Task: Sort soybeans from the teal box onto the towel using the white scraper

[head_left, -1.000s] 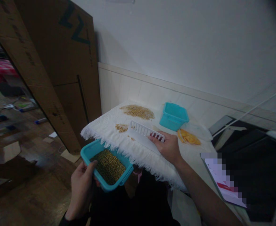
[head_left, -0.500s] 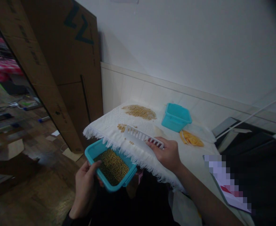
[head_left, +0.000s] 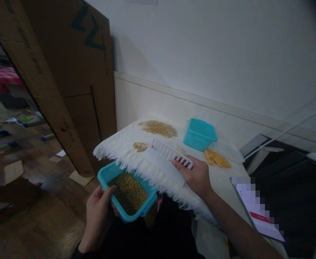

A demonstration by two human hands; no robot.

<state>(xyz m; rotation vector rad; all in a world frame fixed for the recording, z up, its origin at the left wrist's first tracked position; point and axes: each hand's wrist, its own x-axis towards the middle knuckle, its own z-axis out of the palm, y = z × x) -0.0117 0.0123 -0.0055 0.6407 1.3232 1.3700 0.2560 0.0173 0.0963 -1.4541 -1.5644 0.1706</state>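
Lower centre-left, my left grip (head_left: 100,207) clasps a turquoise rectangular plastic tub (head_left: 144,208), already partly filled with small round yellow beans (head_left: 132,190). At centre, my right grip (head_left: 197,172) holds a flat white slotted plastic scraper (head_left: 165,162). Mid-frame, two tan bean patches (head_left: 158,128) remain on white fringed cloth (head_left: 117,149).

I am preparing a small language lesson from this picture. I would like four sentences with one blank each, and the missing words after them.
1. While the left hand grips a turquoise container with beans inside, the white slotted tool is in the ____.
2. Of the larger heap and the smaller heap, the tool is nearer to the ____.
3. The colour of the fringed cloth is ____.
4. In the picture, the standing container is to the ____ of both heaps.

Missing words: right hand; smaller heap; white; right.
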